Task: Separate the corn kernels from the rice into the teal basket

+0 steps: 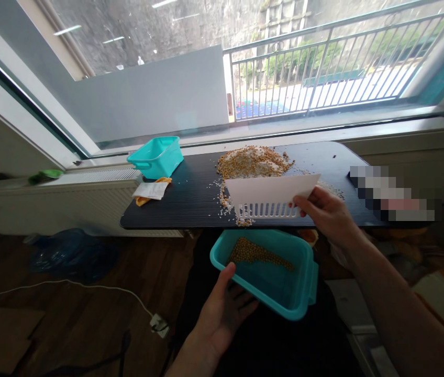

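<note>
In my right hand (320,209) is a white sheet with a comb-like row of slots (273,191), held upright by its right end at the table's front. Behind it lies a heap of yellow beans mixed with white grains (253,161), some of it spilling toward the table edge. My left hand (225,303) grips a teal plastic basin (280,293) by its near left side, thumb at the rim and fingers beneath. Yellowish beans (257,252) lie on the basin's bottom, mostly along the far side. The basin is just below the table edge, over my lap.
Another teal basin (158,157) stands on the dark table (194,199) at the left, with a white packet (150,190) on an orange item before it. A blurred-out object (390,193) lies at the right end. A power strip (159,324) and cable are on the floor.
</note>
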`<state>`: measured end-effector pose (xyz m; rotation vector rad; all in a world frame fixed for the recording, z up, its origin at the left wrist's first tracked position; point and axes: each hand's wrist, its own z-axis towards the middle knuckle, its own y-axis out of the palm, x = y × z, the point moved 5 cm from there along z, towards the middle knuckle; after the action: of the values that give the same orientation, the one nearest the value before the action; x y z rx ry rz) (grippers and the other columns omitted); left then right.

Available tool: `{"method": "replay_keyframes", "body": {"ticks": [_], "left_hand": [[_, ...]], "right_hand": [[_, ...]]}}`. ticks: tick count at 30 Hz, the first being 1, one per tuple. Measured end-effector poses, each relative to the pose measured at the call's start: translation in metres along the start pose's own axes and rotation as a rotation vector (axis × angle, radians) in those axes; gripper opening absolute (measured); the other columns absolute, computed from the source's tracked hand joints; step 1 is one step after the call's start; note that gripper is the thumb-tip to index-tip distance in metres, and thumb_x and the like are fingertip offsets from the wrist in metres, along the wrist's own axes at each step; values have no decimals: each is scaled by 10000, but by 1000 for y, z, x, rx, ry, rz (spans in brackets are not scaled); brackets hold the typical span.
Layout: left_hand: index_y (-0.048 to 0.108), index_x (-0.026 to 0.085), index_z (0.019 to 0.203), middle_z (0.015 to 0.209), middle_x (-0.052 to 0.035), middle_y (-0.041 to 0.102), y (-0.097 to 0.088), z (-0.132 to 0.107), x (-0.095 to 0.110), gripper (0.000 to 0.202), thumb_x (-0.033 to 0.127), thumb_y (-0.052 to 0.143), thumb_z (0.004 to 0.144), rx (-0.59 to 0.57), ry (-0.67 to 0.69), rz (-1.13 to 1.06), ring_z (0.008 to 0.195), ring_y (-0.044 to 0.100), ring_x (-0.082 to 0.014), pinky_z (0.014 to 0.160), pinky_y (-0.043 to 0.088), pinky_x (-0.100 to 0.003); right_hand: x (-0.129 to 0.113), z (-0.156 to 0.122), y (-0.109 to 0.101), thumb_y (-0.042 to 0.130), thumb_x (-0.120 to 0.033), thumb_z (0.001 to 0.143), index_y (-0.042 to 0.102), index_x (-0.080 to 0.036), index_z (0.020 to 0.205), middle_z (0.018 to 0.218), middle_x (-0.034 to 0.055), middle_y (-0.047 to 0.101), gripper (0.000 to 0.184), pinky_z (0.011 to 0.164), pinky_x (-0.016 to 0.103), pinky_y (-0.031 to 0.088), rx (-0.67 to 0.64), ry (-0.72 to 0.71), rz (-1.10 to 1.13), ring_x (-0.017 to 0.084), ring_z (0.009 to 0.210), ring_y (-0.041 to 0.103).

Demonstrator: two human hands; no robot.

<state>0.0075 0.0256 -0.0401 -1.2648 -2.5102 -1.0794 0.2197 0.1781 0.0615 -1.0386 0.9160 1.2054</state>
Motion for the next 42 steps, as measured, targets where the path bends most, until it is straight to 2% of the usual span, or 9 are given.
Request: {"method": "replay_keyframes", "body": {"ticks": [9,15,20,26,34,42], "left_hand": [[513,146,1286,1279,-172,599,0,0,-1,625,546,585,811,-14,15,2,1129,609,-301,995,447,-429],[514,145,1292,1269,-175,607,0,1,-1,609,535,569,827,-33,14,2,1125,612,-301,993,446,-430],[508,143,1296,1277,-174,599,0,1,-2,605,529,563,833,-31,1,-7,1101,620,-291,983,454,-420],[490,163,1309,1259,-159,609,0,1,-2,584,506,561,842,-17,-5,-18,1092,625,-284,984,454,-420],[512,151,1283,1216,-163,631,0,0,-2,578,516,563,838,-14,-4,-25,1053,639,-274,979,451,-422],[512,137,1285,1266,-170,603,-1,0,-2,616,539,581,823,-27,-6,-10,1068,635,-277,978,457,-410]], "right_hand": [[-7,-9,-10,741,-408,700,639,-196,833,676,-8,662,270,503,240,417,59,14,-5,106,539,501],[-10,-22,-23,763,-439,665,640,-208,780,676,-12,663,287,511,233,422,73,120,-23,111,565,512],[-4,-30,-22,758,-431,675,648,-224,780,683,-9,663,257,493,229,431,48,196,-3,137,612,554],[-3,-22,-15,756,-396,663,634,-234,731,662,-23,662,214,535,240,478,71,145,31,138,605,575],[-1,-11,-29,718,-372,717,612,-228,763,666,-21,657,185,464,236,410,188,71,-81,103,494,479],[-8,3,-7,739,-382,684,650,-224,833,683,-6,674,235,505,254,455,83,13,-28,135,569,560]]}}
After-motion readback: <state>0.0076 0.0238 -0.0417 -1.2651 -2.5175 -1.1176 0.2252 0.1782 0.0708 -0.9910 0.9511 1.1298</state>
